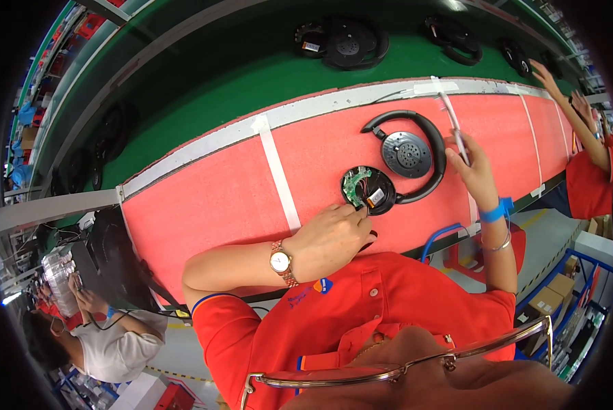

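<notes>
A pair of black over-ear headphones lies on the pink mat [238,184]. Its headband [435,154] curves to the right. One ear cup [407,154] shows a round grey perforated face; the other, an opened ear cup [388,183], exposes a green circuit board [355,186], thin wires and a white-labelled block [375,197]. Bent fingers of my left hand [333,236] close at the lower rim of the opened cup, the thumb hidden. A small dark piece [371,239] shows beside that hand. Right of the headband, my right hand [476,171] is closed around a slim whitish stick-like tool [459,142].
Beyond the mat's white edge, more headphones [347,44] lie on a green belt [252,75]. White tape strips [277,171] divide the mat. A dark bag-like object [115,260] is at the left. Another person's arms [573,116] reach in at right; someone in white [118,345] works lower left.
</notes>
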Demonstrator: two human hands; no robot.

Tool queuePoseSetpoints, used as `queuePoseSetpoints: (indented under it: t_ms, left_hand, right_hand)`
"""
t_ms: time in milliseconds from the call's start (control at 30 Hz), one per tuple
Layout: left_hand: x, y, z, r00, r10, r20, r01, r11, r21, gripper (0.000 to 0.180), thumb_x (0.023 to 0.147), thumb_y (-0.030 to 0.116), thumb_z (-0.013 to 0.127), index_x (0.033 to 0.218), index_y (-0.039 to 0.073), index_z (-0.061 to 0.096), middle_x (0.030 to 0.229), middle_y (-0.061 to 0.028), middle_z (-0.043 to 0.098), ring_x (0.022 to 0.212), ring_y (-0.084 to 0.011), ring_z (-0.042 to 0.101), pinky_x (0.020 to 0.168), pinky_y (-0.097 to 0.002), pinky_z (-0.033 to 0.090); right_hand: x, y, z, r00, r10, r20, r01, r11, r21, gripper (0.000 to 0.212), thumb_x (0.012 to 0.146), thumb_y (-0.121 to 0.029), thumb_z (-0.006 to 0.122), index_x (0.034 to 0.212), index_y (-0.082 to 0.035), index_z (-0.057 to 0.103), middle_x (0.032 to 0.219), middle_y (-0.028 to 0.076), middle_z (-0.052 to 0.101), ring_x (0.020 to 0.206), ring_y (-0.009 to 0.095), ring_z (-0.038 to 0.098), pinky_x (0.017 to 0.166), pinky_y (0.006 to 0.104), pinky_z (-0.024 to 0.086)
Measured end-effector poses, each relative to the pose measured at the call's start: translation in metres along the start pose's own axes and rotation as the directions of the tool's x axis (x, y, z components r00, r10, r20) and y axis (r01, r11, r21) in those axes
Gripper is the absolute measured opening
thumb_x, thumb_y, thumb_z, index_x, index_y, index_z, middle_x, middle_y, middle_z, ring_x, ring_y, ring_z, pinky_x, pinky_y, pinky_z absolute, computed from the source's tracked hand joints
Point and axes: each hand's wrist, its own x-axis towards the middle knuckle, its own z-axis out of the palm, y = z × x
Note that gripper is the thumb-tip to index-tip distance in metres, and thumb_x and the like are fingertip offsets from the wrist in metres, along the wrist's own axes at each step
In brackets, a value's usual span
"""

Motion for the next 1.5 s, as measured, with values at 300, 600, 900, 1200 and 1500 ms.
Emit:
queuePoseSetpoints:
  t_ms: [300, 600, 900, 1200, 1500]
  left_hand:
    - [-0.004, -0.003, -0.001, 0.997, -0.032, 0.072, 0.033, 0.999, -0.016, 0.032, 0.089, 0.021, 0.057, 0.099, -0.009, 0.057, 0.085, -0.0184, 0.062, 0.082, -0.0310, 0.060, 0.073, -0.0386, 0.049]
    - [0.002, -0.033, -0.067, 0.903, -0.315, -0.293, 0.326, 0.945, -0.012, 0.023, 0.088, 0.022, 0.059, 0.080, 0.001, 0.060, 0.075, -0.0200, 0.062, 0.071, -0.0382, 0.061, 0.062, -0.0441, 0.048]
    - [-0.019, -0.125, -0.127, 0.574, -0.552, -0.605, 0.768, 0.620, 0.163, 0.035, 0.089, 0.029, 0.057, 0.070, 0.000, 0.062, 0.067, -0.0193, 0.062, 0.067, -0.0377, 0.060, 0.062, -0.0441, 0.047]
    - [-0.041, -0.174, -0.147, 0.445, -0.532, -0.720, 0.803, 0.594, 0.057, 0.036, 0.087, 0.030, 0.060, 0.071, -0.003, 0.061, 0.066, -0.0201, 0.061, 0.065, -0.0371, 0.060, 0.062, -0.0416, 0.048]
    - [-0.036, -0.210, -0.132, 0.372, -0.857, -0.356, 0.119, 0.424, -0.898, 0.046, 0.093, 0.007, 0.053, 0.126, -0.017, 0.034, 0.097, -0.0210, 0.059, 0.076, -0.0224, 0.065, 0.067, -0.0314, 0.058]
  right_hand:
    - [0.030, -0.032, -0.011, 0.746, 0.366, 0.556, -0.571, 0.782, 0.250, 0.020, 0.088, -0.016, 0.064, 0.100, -0.004, 0.053, 0.065, -0.007, 0.038, 0.047, 0.001, 0.027, 0.040, 0.0197, 0.017]
    - [0.040, -0.101, 0.027, 0.942, -0.022, 0.335, -0.171, 0.828, 0.533, 0.025, 0.076, 0.002, 0.068, 0.096, -0.005, 0.055, 0.078, -0.004, 0.045, 0.053, 0.000, 0.032, 0.043, 0.0173, 0.022]
    - [0.094, -0.102, 0.145, 0.809, -0.586, 0.038, 0.583, 0.809, 0.068, 0.034, 0.061, 0.017, 0.053, 0.092, 0.002, 0.051, 0.092, 0.009, 0.049, 0.082, 0.018, 0.054, 0.071, 0.0255, 0.043]
    - [0.123, -0.144, 0.201, 0.972, -0.209, 0.110, 0.121, 0.840, 0.528, 0.028, 0.085, -0.023, 0.070, 0.086, -0.003, 0.049, 0.060, 0.001, 0.049, 0.049, 0.007, 0.042, 0.044, 0.0226, 0.031]
    - [0.153, -0.136, 0.241, 0.860, 0.036, 0.509, -0.445, 0.542, 0.713, 0.015, 0.093, -0.015, 0.057, 0.087, -0.005, 0.048, 0.075, 0.007, 0.054, 0.061, 0.010, 0.049, 0.045, 0.0228, 0.036]
